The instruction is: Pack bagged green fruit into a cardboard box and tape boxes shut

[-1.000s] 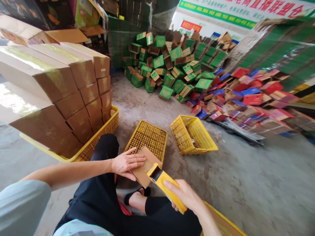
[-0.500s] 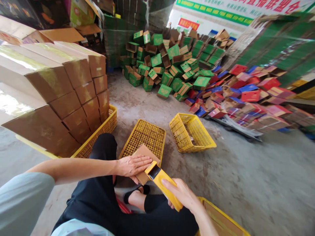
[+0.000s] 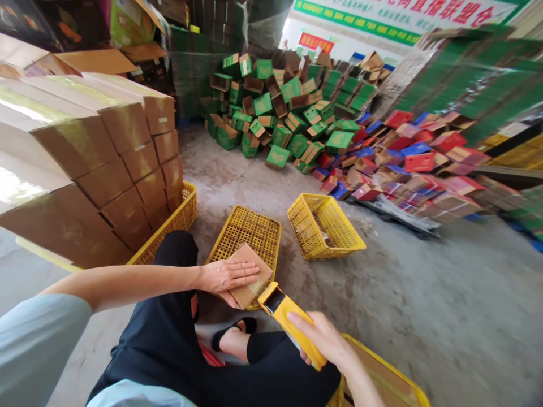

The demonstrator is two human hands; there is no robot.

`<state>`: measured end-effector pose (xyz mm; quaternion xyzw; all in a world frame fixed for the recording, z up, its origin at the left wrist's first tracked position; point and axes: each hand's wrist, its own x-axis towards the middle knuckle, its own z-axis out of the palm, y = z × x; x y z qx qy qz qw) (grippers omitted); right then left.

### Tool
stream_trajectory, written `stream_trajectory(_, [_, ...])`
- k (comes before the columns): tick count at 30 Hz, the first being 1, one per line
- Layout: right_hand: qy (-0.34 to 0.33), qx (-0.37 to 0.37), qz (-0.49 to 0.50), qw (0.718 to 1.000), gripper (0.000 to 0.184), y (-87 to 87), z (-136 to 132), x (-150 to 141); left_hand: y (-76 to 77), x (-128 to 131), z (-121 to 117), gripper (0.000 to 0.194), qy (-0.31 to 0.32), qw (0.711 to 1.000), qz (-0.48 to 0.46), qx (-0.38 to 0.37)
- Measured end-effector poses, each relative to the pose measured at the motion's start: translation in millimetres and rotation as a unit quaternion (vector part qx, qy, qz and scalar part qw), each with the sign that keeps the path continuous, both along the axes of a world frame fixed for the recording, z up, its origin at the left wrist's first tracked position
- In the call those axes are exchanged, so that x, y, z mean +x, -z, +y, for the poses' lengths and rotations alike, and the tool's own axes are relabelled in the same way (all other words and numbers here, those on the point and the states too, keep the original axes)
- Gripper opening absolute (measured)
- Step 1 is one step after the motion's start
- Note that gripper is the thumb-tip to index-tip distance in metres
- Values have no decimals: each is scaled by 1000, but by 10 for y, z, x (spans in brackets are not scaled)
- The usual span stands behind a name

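Note:
A small brown cardboard box lies on an upturned yellow plastic crate between my knees. My left hand rests flat on the box top with its fingers stretched out, the thumb lower by the near edge. In my right hand is a long yellow hand tool with a dark opening at its head; its exact kind I cannot make out. The tool's head is close by the box's near right corner, and the fingers under its handle are partly hidden.
Taped cartons stand stacked at the left in a yellow crate. Another yellow crate sits tilted ahead. Green boxes and red and blue boxes lie heaped beyond. A crate rim shows at lower right.
The yellow tool has moved right and slightly down, off the box, uncovering its right side. My left hand stays flat on the box. The view has turned slightly.

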<state>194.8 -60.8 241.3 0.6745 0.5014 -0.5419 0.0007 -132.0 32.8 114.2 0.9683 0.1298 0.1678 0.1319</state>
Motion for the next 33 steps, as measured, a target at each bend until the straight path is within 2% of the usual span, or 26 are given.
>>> stream_trajectory(10, [7, 5, 11, 1000, 63, 195, 57, 33, -121, 157, -105, 92, -22, 1000, 3, 20])
stream_trajectory(15, [12, -7, 35, 999, 63, 291, 66, 55, -146, 234, -129, 90, 7, 1000, 0, 13])
stream_trajectory(18, [13, -20, 48, 999, 65, 322, 73, 59, -144, 231, -122, 90, 1, 1000, 6, 12])
stream_trajectory(26, [47, -39, 80, 995, 62, 186, 4, 126, -102, 212, -103, 94, 1, 1000, 10, 13])
stream_trajectory(33, [36, -43, 61, 997, 60, 84, -115, 346, -103, 221, -87, 96, -2, 1000, 15, 10])
